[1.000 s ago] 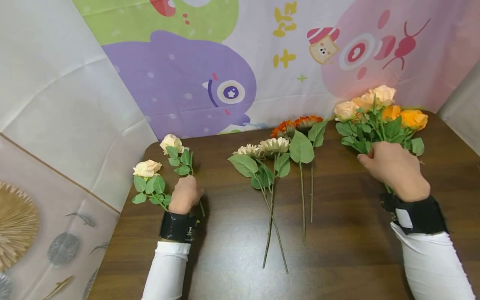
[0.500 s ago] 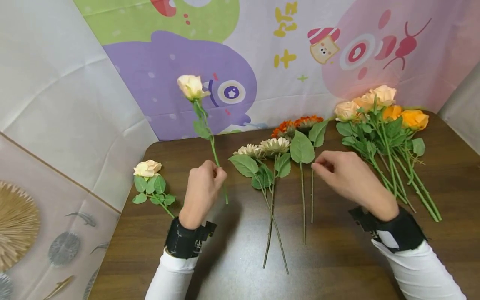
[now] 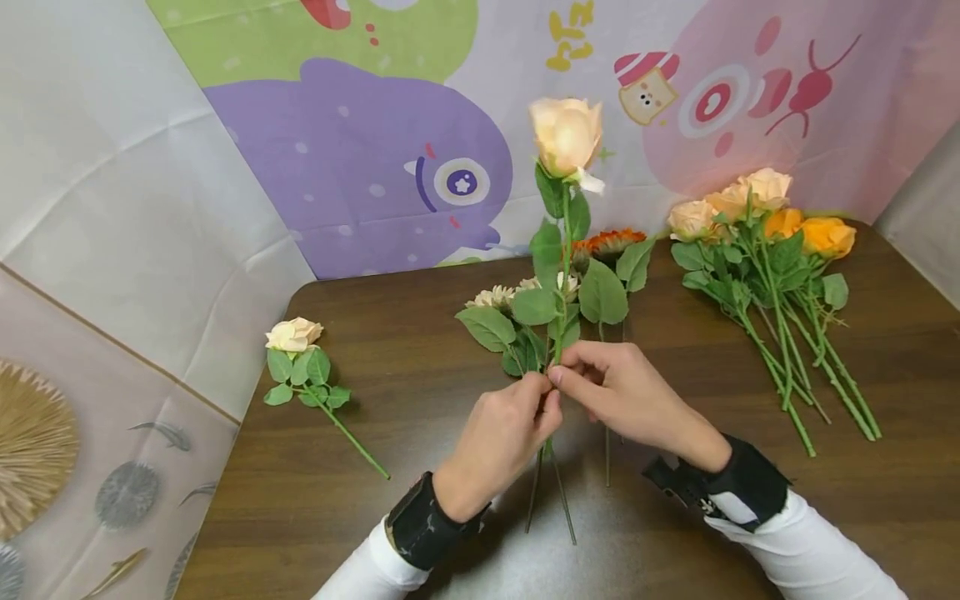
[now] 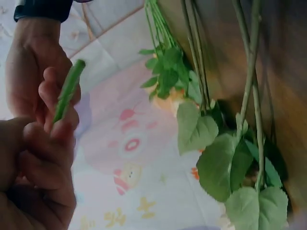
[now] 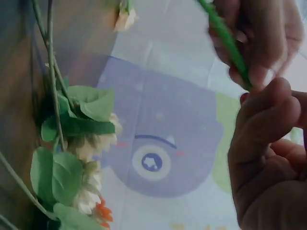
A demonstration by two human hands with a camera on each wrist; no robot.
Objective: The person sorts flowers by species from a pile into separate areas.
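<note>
A pale peach rose (image 3: pixel 566 137) stands upright in front of the backdrop. Low on its green stem (image 4: pixel 69 91), my left hand (image 3: pixel 502 433) pinches it between thumb and fingers. Just above and touching it, my right hand (image 3: pixel 637 400) pinches the same stem, thumb and forefinger together. Part of the stem is hidden by the fingers. Behind the hands lie cream daisy-like flowers (image 3: pixel 491 297) with crossed brown stems and orange ones (image 3: pixel 615 240). In the right wrist view, the stem (image 5: pixel 225 43) runs between both hands.
Another cream rose (image 3: pixel 294 335) lies at the left of the dark wooden table (image 3: pixel 300 517). Several peach and orange roses (image 3: pixel 780 225) lie bunched at the right. A cartoon-printed cloth (image 3: pixel 375 167) hangs behind the table's far edge.
My left hand has lifted one rose from the left side and carried it to the middle. The right hand has left the bunch, come leftward and taken hold of that rose's stem.
</note>
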